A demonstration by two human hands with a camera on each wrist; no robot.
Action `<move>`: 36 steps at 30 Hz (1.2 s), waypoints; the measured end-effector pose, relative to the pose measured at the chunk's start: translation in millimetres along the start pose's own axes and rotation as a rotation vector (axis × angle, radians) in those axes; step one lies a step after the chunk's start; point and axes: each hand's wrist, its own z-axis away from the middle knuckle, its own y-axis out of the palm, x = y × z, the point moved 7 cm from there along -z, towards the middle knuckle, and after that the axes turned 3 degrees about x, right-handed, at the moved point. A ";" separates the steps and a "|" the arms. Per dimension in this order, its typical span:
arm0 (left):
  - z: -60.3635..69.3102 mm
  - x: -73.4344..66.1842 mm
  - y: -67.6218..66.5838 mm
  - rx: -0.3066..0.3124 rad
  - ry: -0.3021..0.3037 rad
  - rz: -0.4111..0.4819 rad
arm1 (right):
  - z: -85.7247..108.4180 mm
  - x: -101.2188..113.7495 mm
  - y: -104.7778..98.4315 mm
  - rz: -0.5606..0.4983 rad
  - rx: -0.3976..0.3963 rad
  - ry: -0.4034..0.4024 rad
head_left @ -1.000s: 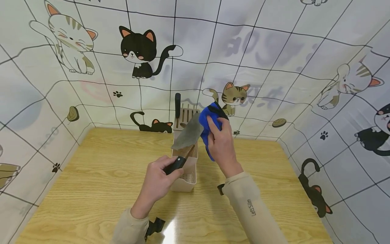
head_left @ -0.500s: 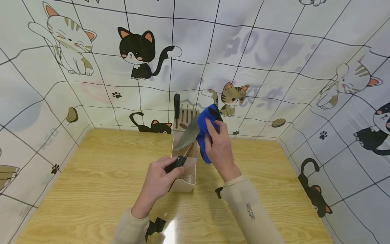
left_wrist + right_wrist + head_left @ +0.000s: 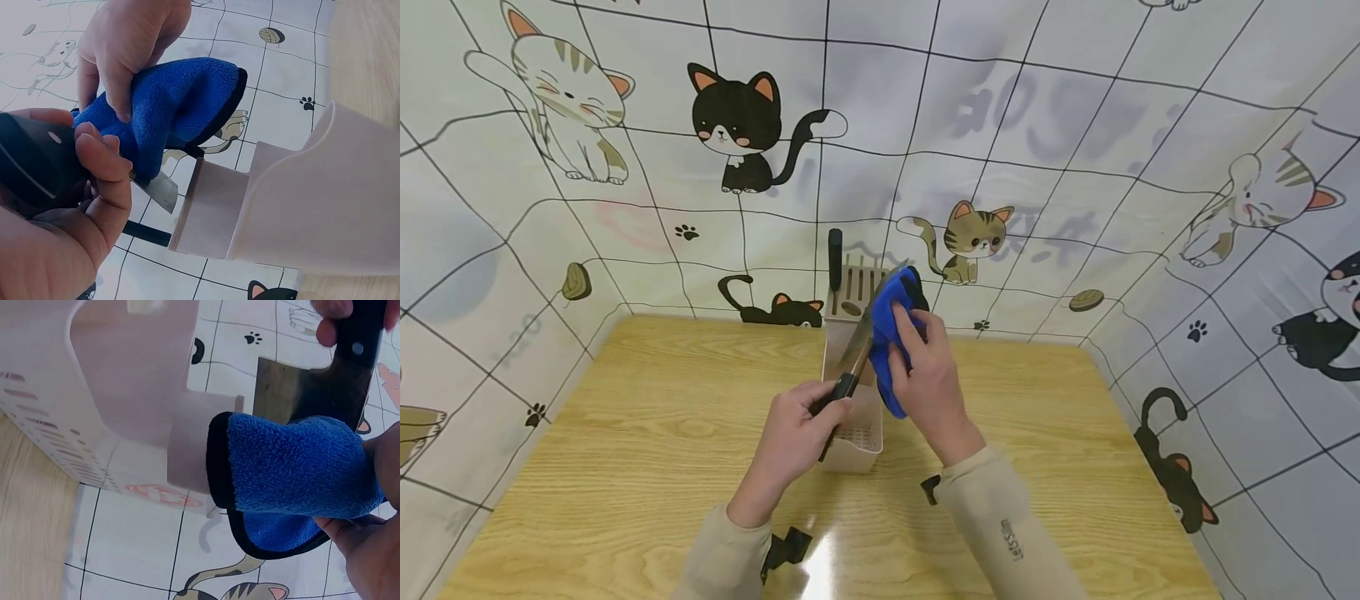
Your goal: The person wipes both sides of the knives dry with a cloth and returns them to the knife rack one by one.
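Note:
My left hand (image 3: 790,433) grips the black handle of a cleaver (image 3: 275,387), whose broad metal blade points up and away. A blue cloth (image 3: 889,333) with black edging is folded over the blade, and my right hand (image 3: 932,387) pinches it there. In the right wrist view the cloth covers the outer part of the blade, leaving the part near the handle bare. The left wrist view shows the curled left fingers (image 3: 103,162) around the handle and a blade corner poking out below the cloth.
Behind the hands stands a pale pink plastic knife holder (image 3: 850,458) with slots and a perforated front tray. A black-handled tool (image 3: 835,258) is upright in its back left slot. The wooden table (image 3: 685,417) meets cat-print walls at the back and sides.
My right hand and the cloth have moved left and down along the blade toward the handle. The cleaver has turned, so its blade now appears narrower. My left hand keeps its hold.

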 end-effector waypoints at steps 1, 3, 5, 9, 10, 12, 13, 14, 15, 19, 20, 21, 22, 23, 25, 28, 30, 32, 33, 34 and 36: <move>-0.7 0.1 0.6 0.006 -0.001 0.005 | 0.7 1.3 0.2 -0.003 0.002 -0.002; -1.8 0.6 1.9 0.018 -0.006 0.018 | 2.1 3.7 0.5 -0.013 0.007 -0.005; -2.7 0.7 3.4 0.034 -0.012 0.031 | 3.6 5.9 0.7 -0.021 0.013 -0.006; -3.7 0.2 5.9 0.061 -0.039 0.074 | 7.3 10.1 1.2 -0.022 0.025 -0.011; -3.9 0.2 6.2 0.066 -0.046 0.084 | 8.3 11.2 1.3 -0.021 0.027 -0.015; -4.6 -1.2 6.7 0.073 -0.050 0.098 | 9.9 13.5 1.0 -0.017 0.029 -0.027; -4.9 -1.6 7.0 0.077 -0.053 0.101 | 10.7 14.7 0.8 -0.015 0.028 -0.035; -5.4 -2.2 7.1 0.081 -0.056 0.104 | 11.3 15.6 0.9 -0.013 0.029 -0.041; -5.8 -2.7 7.1 0.084 -0.058 0.105 | 11.9 16.7 0.8 -0.011 0.029 -0.049; -8.0 -3.7 7.2 0.093 -0.066 0.104 | 13.6 21.0 0.1 -0.010 0.033 -0.075; -8.5 -3.3 7.2 0.093 -0.073 0.105 | 13.9 22.0 -0.2 -0.010 0.035 -0.083; -8.9 -3.3 7.2 0.094 -0.078 0.105 | 14.2 23.0 -0.8 -0.014 0.034 -0.091; -9.3 -2.9 7.3 0.094 -0.083 0.106 | 14.7 23.9 -1.1 -0.017 0.037 -0.097; -9.6 -2.1 7.6 0.096 -0.092 0.110 | 15.1 24.5 -1.3 -0.017 0.040 -0.103; -10.3 -0.5 8.0 0.097 -0.112 0.120 | 16.3 25.7 -1.3 -0.013 0.052 -0.116; -11.4 0.7 8.0 0.094 -0.124 0.126 | 18.4 28.6 -1.2 0.004 0.084 -0.131; -12.3 0.8 7.4 0.089 -0.128 0.126 | 19.7 31.2 -1.4 0.012 0.102 -0.144; -12.9 0.8 6.8 0.085 -0.131 0.123 | 20.7 34.4 -2.3 0.021 0.113 -0.158; -13.1 0.9 6.6 0.084 -0.133 0.122 | 21.0 36.1 -3.0 0.025 0.114 -0.167; -13.1 1.0 6.4 0.082 -0.135 0.122 | 21.1 37.4 -3.4 0.028 0.116 -0.174; -13.1 0.9 6.5 0.083 -0.132 0.120 | 21.3 39.7 -4.2 0.042 0.118 -0.186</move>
